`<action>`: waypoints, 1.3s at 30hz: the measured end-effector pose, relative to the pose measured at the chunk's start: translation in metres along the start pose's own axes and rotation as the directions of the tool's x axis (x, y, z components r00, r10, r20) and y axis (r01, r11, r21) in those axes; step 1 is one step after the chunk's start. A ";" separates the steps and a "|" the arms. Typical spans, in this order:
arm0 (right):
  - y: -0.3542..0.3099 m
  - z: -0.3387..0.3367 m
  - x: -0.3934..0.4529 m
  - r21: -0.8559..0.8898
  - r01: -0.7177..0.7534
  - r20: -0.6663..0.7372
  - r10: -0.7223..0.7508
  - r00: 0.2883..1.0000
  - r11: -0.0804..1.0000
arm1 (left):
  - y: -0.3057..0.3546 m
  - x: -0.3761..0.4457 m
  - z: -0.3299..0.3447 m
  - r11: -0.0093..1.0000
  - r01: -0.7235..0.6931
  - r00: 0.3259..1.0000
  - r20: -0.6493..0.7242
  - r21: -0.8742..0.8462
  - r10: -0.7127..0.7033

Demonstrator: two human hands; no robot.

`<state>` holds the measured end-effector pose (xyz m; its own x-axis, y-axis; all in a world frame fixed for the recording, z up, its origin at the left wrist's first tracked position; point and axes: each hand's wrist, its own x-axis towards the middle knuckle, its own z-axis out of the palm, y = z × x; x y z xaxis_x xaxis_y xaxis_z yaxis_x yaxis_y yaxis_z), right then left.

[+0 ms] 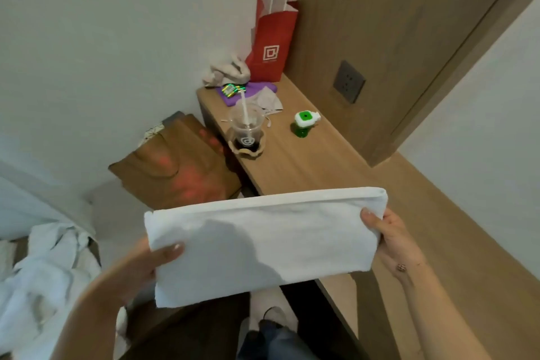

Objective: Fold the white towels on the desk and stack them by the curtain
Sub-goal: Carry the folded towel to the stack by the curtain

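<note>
A folded white towel (263, 240) hangs flat in the air in front of me, over the near edge of the wooden desk (306, 161). My left hand (152, 263) grips its left end, thumb on top. My right hand (391, 240) pinches its right end, where the folded layers show. More white cloth (49, 269) lies crumpled at the lower left. No curtain is in view.
On the desk stand a plastic cup with a straw (247, 131), a green and white bottle (304, 123), a red paper bag (271, 38) and purple and beige cloths (248, 90). A brown paper bag (175, 164) sits left of the desk. A wooden panel with a socket (349, 82) rises on the right.
</note>
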<state>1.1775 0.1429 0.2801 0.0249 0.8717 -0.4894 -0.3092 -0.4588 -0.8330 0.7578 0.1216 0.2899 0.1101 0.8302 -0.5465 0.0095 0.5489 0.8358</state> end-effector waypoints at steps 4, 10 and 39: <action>-0.008 0.051 0.036 -0.069 -0.036 0.109 0.044 0.993 0.997 | -0.010 -0.028 -0.023 0.995 -0.025 0.975 -0.223 -0.098 0.002; -0.007 0.137 0.075 -0.270 -0.038 0.237 0.104 0.966 0.962 | -0.039 -0.071 -0.036 0.964 -0.158 0.774 -0.633 -0.216 -0.015; 0.276 0.572 -0.070 -0.578 0.118 0.503 0.238 0.831 0.808 | -0.262 -0.323 -0.352 0.866 -0.249 0.308 -0.883 -0.434 -0.354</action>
<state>0.5465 0.0534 0.2325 -0.5310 0.7017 -0.4751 0.3022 -0.3670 -0.8798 0.3703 -0.2564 0.2289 -0.8474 0.1473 -0.5102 -0.4501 0.3106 0.8372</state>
